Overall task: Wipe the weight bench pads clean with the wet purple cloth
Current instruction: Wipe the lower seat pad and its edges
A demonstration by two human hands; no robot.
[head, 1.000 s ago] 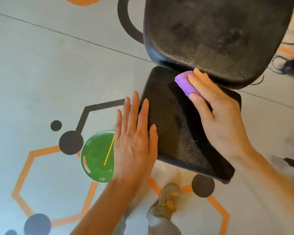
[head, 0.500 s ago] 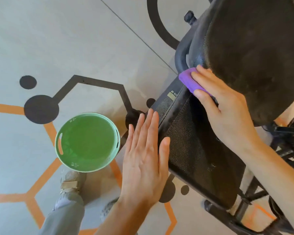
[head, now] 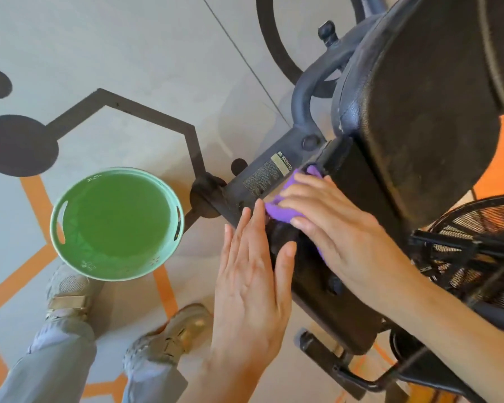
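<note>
Seat pad (head: 341, 286): mostly hidden under both hands. Right hand (head: 341, 228) presses cloth (head: 280, 212), partly covered; left hand (head: 253, 274) flat, fingers open. Basin (head: 56, 219): green liquid (head: 117, 213).

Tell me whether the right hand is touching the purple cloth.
Touching. The head view shows the right hand pressed flat over the purple cloth, which bulges out from under its fingers against the seat pad.

basin (head: 117, 225) left of bench (head: 413, 146), on floor (head: 128, 53)
</note>
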